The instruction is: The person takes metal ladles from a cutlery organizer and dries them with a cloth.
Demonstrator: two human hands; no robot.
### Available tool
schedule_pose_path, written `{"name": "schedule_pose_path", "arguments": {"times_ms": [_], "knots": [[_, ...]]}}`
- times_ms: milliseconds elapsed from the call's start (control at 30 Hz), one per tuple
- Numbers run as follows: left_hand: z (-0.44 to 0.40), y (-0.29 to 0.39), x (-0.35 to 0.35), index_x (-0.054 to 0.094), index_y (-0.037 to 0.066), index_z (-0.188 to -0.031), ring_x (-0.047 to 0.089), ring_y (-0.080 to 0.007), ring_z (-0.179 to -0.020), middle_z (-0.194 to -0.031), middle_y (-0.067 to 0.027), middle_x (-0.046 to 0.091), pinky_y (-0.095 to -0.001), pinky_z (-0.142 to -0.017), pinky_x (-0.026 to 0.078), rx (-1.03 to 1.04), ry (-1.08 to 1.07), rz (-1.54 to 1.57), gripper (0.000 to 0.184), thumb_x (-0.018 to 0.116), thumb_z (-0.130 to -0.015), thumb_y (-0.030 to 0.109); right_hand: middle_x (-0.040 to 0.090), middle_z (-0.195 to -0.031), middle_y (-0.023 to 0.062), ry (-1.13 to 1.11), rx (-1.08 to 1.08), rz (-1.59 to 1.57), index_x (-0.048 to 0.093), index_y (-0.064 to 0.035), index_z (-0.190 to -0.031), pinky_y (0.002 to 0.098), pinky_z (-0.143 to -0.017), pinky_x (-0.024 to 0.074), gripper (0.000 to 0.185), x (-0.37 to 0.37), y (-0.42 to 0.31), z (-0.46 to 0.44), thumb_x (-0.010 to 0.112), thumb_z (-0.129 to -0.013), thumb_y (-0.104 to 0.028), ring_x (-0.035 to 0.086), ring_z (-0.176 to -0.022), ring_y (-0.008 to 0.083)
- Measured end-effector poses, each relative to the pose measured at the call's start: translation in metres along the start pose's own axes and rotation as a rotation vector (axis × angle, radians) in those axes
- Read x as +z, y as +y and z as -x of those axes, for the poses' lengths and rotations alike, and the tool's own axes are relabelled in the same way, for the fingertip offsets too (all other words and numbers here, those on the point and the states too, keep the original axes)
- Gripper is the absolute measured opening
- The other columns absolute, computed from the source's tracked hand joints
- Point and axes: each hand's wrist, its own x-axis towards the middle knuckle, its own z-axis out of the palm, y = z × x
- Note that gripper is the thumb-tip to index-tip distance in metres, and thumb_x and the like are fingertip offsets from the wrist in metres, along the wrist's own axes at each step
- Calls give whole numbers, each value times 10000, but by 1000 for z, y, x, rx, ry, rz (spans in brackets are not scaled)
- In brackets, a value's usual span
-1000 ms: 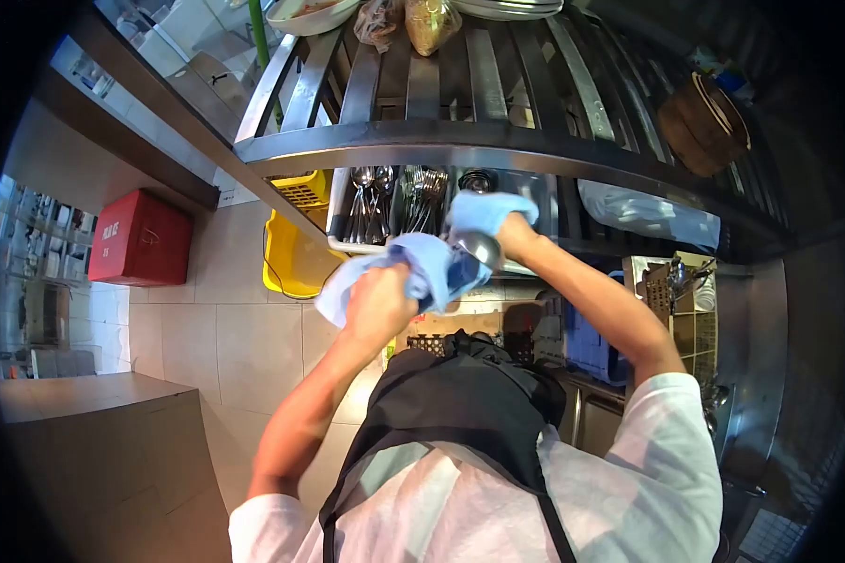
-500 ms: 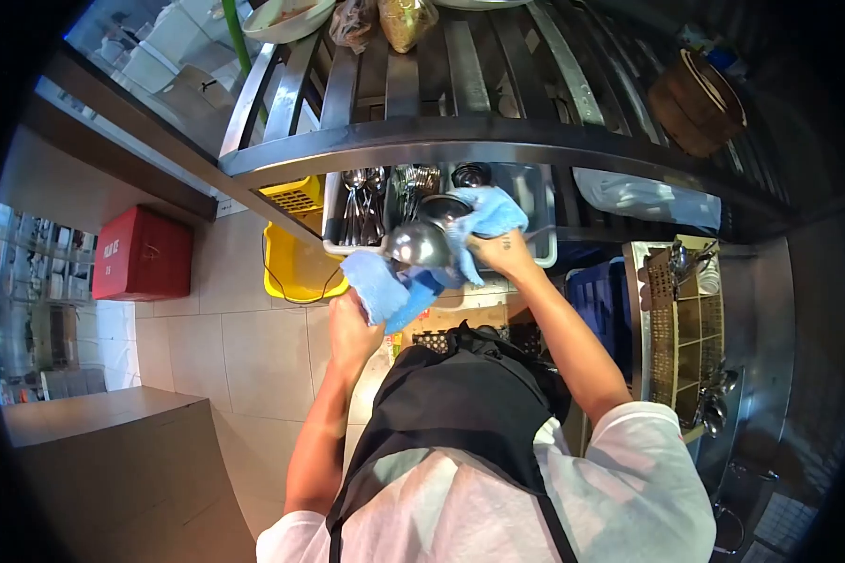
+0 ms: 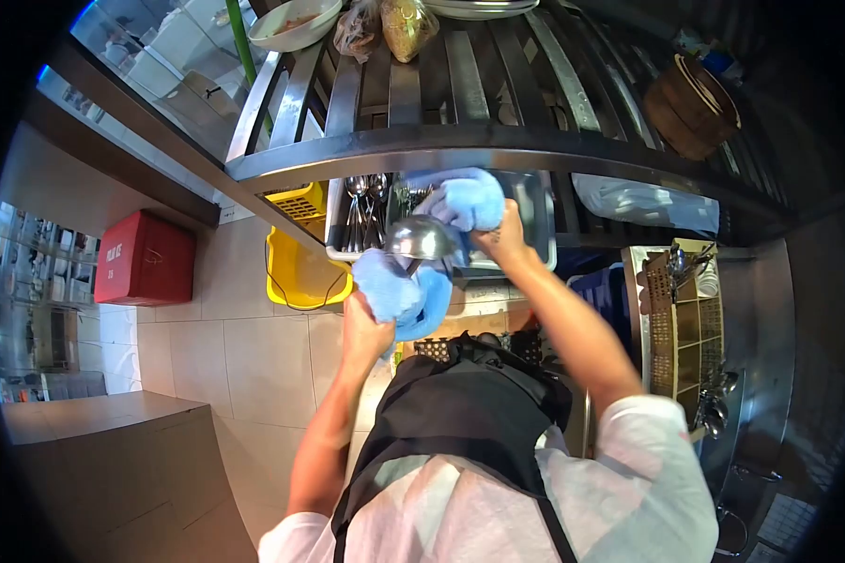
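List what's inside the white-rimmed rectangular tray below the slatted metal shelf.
Shiny metal spoons lie at the left; more metal cutlery shows beside them. Fluffy blue cloth in the right hand covers part of the middle; the shelf's front bar hides the far end.

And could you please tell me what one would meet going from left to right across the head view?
Red box → yellow tub → left hand → rounded metal piece → right hand → tan compartment rack.
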Motion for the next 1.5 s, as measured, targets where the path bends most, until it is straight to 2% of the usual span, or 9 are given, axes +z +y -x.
{"name": "schedule_pose_path", "arguments": {"times_ms": [100, 233, 300, 367, 567, 667, 700, 1100, 1500], "knots": [[17, 2, 31, 563, -19, -818, 560, -147, -740, -767, -89, 602, -284, -659, 425, -187, 213, 547, 153, 538, -706, 83, 596, -827, 67, 757, 438, -224, 568, 2, -882, 266, -638, 445, 214, 53, -7, 16, 559, -679, -67, 560, -732, 145], [22, -19, 55, 566, -17, -808, 563, -146, -740, -777, -85, 606, -283, -651, 428, -257, 287, 565, 133, 534, -704, 59, 580, -817, 60, 770, 1414, -1219, 558, -42, -866, 318, -628, 466, 147, 92, -27, 26, 487, -787, -145, 560, -699, 167], [18, 2, 37, 567, -33, -773, 566, -148, -711, -756, -97, 609, -286, -634, 431, -335, 128, 429, 123, 549, -692, 59, 573, -898, 80, 217, 1077, -1743, 531, -35, -940, 300, -684, 470, 215, 79, -33, 33, 480, -823, -208, 564, -781, 188], [20, -5, 33, 572, -36, -762, 583, -186, -637, -714, -134, 607, -299, -596, 436, -234, 188, 409, 131, 556, -677, 63, 571, -901, 79, 312, 1461, -1216, 557, -44, -908, 340, -715, 470, 160, 64, -38, 29, 485, -818, -155, 567, -785, 202], [1, 1, -24, 519, -8, -699, 551, -290, -497, -556, -148, 532, -369, -457, 413, 317, -25, -426, 103, 550, -626, 58, 603, -744, 88, -271, -8, 103, 599, -18, -794, 294, -618, 452, 167, 9, 4, 5, 550, -634, -29, 575, -680, 196], [-16, 23, -33, 514, 3, -749, 550, -284, -495, -560, -135, 538, -373, -442, 418, 488, -167, -533, 150, 544, -618, 67, 515, -492, 150, -935, 553, 449, 579, -24, -529, 355, -460, 433, 90, 14, -34, -54, 535, -576, -86, 509, -426, 295], [-19, 26, -33, 514, 3, -759, 553, -281, -498, -563, -135, 540, -368, -441, 421, 515, -246, -587, 160, 545, -615, 65, 570, -718, 163, -999, -29, 678, 605, -54, -719, 347, -600, 455, 155, -1, -47, -61, 511, -672, -169, 560, -675, 311], [-15, 11, 22, 584, -16, -790, 592, -193, -700, -740, -122, 611, -300, -625, 441, -59, 90, 363, 168, 561, -652, 79, 572, -813, 73, 704, 363, -259, 548, -6, -811, 304, -718, 414, 168, 10, -8, 19, 553, -644, -12, 539, -779, 195], [-12, -11, 50, 577, -6, -810, 565, -146, -719, -746, -81, 603, -293, -640, 433, -213, 84, 394, 156, 565, -693, 98, 546, -744, 75, 696, 1284, -1368, 501, -58, -887, 356, -573, 500, 128, 99, -7, 21, 387, -854, -107, 565, -623, 203]]}}
